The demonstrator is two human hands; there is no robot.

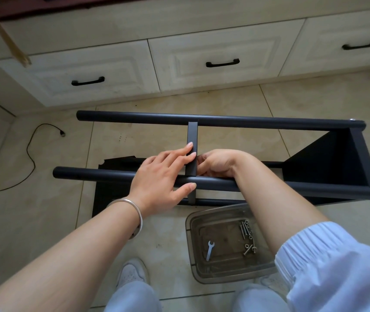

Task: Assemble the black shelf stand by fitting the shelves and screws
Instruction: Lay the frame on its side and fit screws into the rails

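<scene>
The left hand lies flat, fingers straight, steadying the narrow black metal shelf edge, thumb against the near black round steel pole. The right hand, curled just right of that edge, seems to pinch something small; what, I cannot tell. If the shelf slips, holes could misalign. Near the pole, the clear plastic tray of screws crowds the right forearm; left stays open.
</scene>
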